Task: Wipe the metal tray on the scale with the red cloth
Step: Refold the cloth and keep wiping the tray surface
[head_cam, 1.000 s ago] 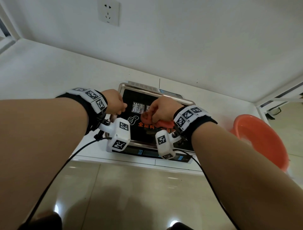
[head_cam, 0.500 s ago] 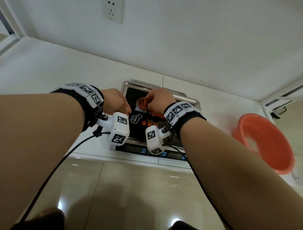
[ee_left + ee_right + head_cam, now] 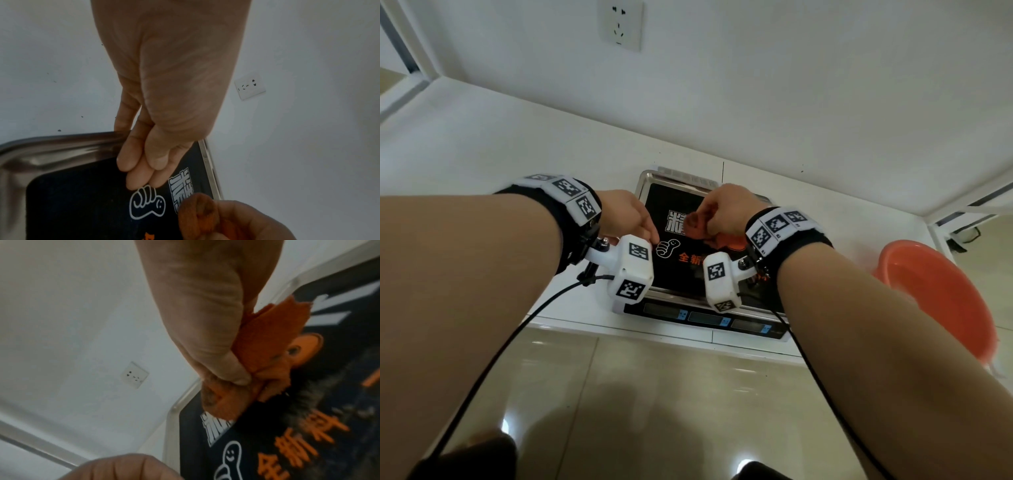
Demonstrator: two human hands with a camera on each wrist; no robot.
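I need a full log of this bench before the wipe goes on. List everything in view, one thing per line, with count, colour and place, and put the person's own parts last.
metal tray: one, silver rim with a black printed surface, on the scale.
scale: one, dark front panel with blue marks, on the white counter by the wall.
red cloth: one, orange-red, bunched over the tray.
basin: one, orange-red, right of the scale.
wall socket: one, white, on the wall above the counter.
counter: one, white, under the scale.
wrist cameras: two, white with black markers, one on each wrist.
left hand: fingers rest on the tray's left edge.
right hand: grips the red cloth.
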